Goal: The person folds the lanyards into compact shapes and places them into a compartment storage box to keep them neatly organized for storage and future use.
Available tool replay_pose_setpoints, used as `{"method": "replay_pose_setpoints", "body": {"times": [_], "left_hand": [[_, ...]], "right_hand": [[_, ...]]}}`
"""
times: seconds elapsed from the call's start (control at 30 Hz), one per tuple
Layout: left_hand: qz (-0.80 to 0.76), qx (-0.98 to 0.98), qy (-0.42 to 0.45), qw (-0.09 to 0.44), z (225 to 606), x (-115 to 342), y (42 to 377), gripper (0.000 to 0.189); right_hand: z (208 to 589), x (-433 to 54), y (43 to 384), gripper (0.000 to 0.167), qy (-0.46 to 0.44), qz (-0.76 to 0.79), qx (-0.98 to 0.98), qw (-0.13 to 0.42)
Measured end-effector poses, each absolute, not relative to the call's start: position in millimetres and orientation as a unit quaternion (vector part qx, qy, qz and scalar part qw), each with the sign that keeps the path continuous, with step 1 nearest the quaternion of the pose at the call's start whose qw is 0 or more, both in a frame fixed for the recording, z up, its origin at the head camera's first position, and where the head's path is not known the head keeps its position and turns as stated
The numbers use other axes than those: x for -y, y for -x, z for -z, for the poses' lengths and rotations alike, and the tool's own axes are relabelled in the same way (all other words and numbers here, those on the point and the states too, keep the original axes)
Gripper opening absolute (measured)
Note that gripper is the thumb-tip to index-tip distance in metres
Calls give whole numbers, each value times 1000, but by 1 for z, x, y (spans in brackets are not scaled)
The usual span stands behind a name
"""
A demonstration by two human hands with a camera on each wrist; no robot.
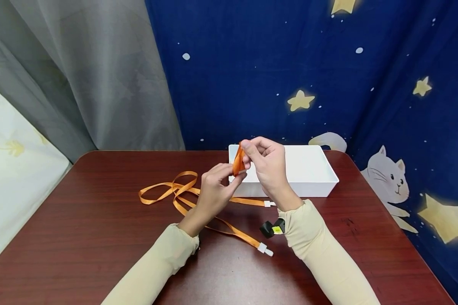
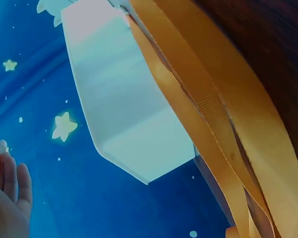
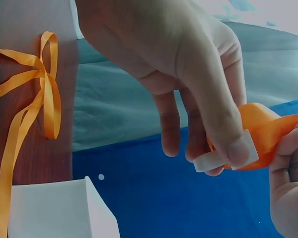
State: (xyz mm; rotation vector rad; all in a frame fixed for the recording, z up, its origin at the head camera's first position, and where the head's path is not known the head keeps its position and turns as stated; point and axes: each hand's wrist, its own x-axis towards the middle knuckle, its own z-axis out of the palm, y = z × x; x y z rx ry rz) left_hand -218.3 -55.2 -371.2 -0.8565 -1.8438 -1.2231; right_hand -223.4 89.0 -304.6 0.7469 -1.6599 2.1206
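My left hand and right hand are raised together above the table, in front of the white box. Between them is a folded orange lanyard. In the right wrist view, the left thumb presses a white plastic clip at the lanyard's end against the fingers. The right hand pinches the orange strap just beside it. Only part of the left hand appears at the edge of the left wrist view. More orange lanyard straps lie loosely looped below, one ending in a white clip.
A shallow white box stands at the table's back edge, right of centre. Another white clip lies just before it. A black wrist camera hangs under the right cuff. Curtains rise behind the dark red table.
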Motion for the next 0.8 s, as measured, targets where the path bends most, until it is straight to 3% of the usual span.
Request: {"method": "replay_pose_setpoints", "body": {"times": [0.23, 0.47, 0.63, 0.8], "left_hand": [[541, 713, 317, 313, 367, 61, 223, 13], [582, 745, 237, 225, 357, 72, 227, 16], [623, 748, 183, 135, 345, 76, 224, 21], [633, 752, 165, 81, 341, 78, 224, 22]], "right_hand": [[302, -93, 221, 19, -243, -748, 593, 170], [303, -97, 209, 18, -225, -761, 602, 89], [302, -101, 203, 18, -258, -748, 609, 48], [300, -104, 204, 17, -281, -733, 619, 2]]}}
